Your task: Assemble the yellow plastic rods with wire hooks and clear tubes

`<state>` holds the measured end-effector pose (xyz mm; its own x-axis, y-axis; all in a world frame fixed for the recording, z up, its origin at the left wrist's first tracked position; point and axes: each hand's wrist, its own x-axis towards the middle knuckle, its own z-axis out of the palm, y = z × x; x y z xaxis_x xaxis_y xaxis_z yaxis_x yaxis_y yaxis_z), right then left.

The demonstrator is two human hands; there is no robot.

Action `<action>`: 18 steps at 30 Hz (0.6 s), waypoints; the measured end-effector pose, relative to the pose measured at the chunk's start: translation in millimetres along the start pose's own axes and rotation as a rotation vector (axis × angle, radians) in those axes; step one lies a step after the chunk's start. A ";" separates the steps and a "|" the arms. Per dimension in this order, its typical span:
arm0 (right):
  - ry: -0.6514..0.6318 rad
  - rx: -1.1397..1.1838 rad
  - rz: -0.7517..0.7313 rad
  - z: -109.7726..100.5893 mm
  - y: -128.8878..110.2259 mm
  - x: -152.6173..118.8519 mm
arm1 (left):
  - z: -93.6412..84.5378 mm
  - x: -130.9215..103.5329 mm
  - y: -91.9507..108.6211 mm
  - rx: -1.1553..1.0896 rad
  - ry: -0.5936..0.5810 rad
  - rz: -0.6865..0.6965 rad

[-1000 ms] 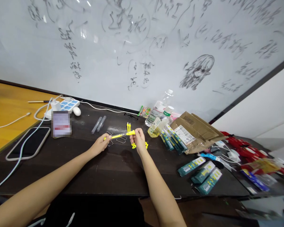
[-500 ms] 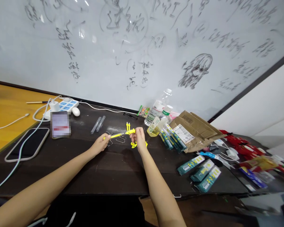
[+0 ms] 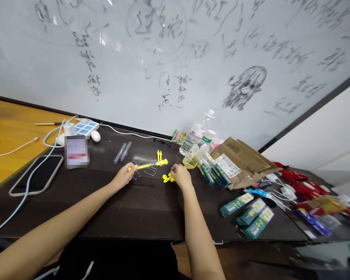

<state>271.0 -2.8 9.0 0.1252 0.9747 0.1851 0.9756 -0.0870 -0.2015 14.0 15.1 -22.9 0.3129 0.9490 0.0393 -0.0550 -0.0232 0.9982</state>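
My left hand point(image 3: 125, 177) is closed around one end of a slim yellow rod-shaped tool point(image 3: 147, 166). The tool has a thin clear or metallic middle section and a wider yellow end pointing right, above the table. My right hand point(image 3: 181, 175) has its fingers pinched together beside several small round yellow pieces point(image 3: 167, 179); whatever is between its fingertips is hidden. Beyond the tool lie two short yellow parts point(image 3: 159, 155). Bent wire hooks point(image 3: 150, 171) rest under and near it. Two clear tubes point(image 3: 125, 151) lie farther left.
Bottles point(image 3: 196, 136), a brown cardboard package point(image 3: 239, 159) and green boxes point(image 3: 252, 217) stand or lie to the right. On the left are a phone point(image 3: 36, 175), a power strip point(image 3: 86, 128), a white mouse point(image 3: 95, 135) and cables. A whiteboard point(image 3: 119, 97) rises behind the table.
My right hand has moved off the tool's wider end, to the right and down toward the small yellow pieces. My left hand still holds the tool. The view has shifted slightly.
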 end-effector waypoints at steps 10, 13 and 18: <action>0.000 -0.057 -0.067 9.3 -9.4 -1.9 | -1.1 2.9 -6.9 0.013 -0.019 -0.018; 0.021 -0.069 -0.079 10.0 -10.9 -2.3 | -1.4 2.9 -4.3 -0.025 -0.004 -0.045; 0.038 -0.079 -0.077 11.7 -8.5 -1.3 | -1.2 1.5 -0.4 -0.036 0.001 -0.053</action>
<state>260.4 -0.9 -0.8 0.0546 0.9709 0.2334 0.9936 -0.0297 -0.1087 13.4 16.9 -23.3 0.3158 0.9487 -0.0140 -0.0726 0.0389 0.9966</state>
